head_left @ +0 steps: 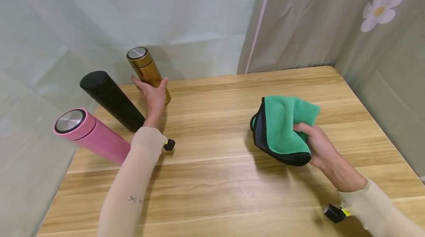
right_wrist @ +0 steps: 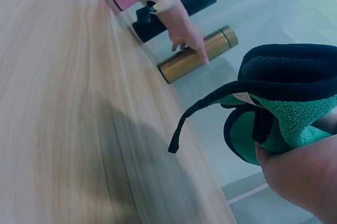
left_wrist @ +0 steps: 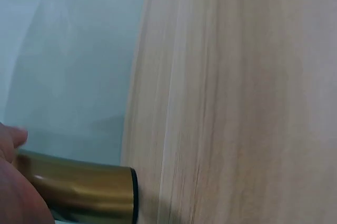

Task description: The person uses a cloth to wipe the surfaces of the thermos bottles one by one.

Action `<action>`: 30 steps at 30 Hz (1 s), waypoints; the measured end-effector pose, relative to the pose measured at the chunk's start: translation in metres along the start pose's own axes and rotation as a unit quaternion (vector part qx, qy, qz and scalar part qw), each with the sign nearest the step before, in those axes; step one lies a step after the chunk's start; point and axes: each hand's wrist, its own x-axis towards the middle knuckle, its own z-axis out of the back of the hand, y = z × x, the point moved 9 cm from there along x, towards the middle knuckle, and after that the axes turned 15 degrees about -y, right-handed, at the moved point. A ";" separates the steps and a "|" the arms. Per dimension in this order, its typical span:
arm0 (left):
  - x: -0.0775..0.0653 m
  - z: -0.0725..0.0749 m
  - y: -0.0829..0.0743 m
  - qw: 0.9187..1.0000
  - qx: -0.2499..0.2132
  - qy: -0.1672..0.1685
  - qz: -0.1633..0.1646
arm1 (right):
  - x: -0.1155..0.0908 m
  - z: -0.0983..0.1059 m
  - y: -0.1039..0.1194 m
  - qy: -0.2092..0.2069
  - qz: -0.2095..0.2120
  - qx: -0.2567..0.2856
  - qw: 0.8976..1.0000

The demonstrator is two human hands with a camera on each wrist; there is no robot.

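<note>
At the back left, a gold thermos bottle (head_left: pixel 149 72) with a silver-topped lid stands upright on the table. My left hand (head_left: pixel 152 95) is at its near side, fingers spread to the left and thumb to the right. In the left wrist view, the lower part of the gold bottle (left_wrist: pixel 87 190) shows beside the hand (left_wrist: pixel 18 192). My right hand (head_left: pixel 320 144) grips a folded green towel (head_left: pixel 287 126) with dark grey backing and black edging, above the table. The right wrist view shows a loose strip of the towel (right_wrist: pixel 289 116) hanging down; some fingers are hidden.
A black thermos bottle (head_left: pixel 113 100) and a pink thermos bottle (head_left: pixel 94 137) stand left of my left forearm, in a row with the gold one. The wooden table (head_left: pixel 212 185) borders pale curtains (head_left: pixel 199 19) at the back and sides. Small black wrist cameras (head_left: pixel 334 213) jut from the sleeves.
</note>
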 end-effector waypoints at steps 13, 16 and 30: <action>-0.047 0.010 -0.034 0.997 0.026 0.021 -0.069 | 0.023 0.041 0.026 -0.037 -0.017 -0.111 0.993; -0.064 0.011 -0.044 0.994 0.039 0.041 -0.094 | 0.032 0.056 0.042 -0.049 0.015 -0.248 0.967; -0.124 -0.007 -0.052 0.939 0.125 0.286 -0.148 | 0.079 0.076 0.121 -0.006 0.170 -0.680 0.713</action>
